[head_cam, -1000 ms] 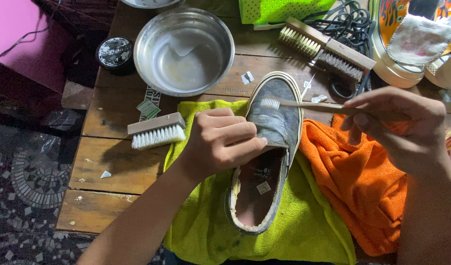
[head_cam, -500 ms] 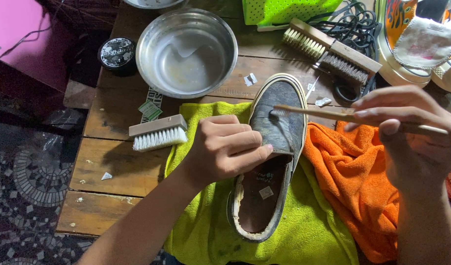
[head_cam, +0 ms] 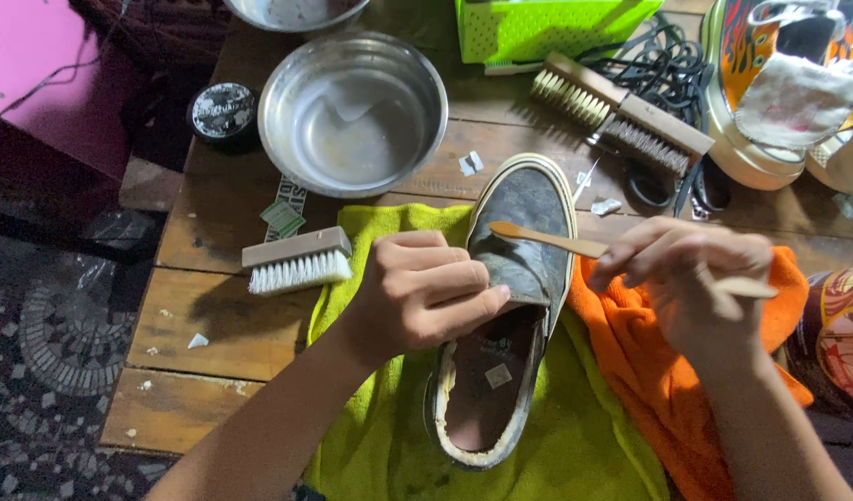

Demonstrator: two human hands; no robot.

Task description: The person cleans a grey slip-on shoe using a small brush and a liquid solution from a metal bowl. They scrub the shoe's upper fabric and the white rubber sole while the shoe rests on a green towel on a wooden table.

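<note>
A worn grey slip-on shoe with a dirty white sole lies toe away from me on a yellow-green towel. My left hand grips the shoe's left side at the opening, thumb over the edge. My right hand holds a wooden toothbrush by its handle. The head of the toothbrush rests across the grey upper. An orange cloth lies under my right hand, beside the shoe.
A steel bowl with a little water sits behind the shoe on the wooden table. A white-bristled brush lies left, two wooden brushes back right, with a black tin, green basket, black cables and flame-patterned shoe.
My right hand has drawn the toothbrush a little down the upper from the toe towards the opening and come closer to the shoe. My left hand keeps its grip.
</note>
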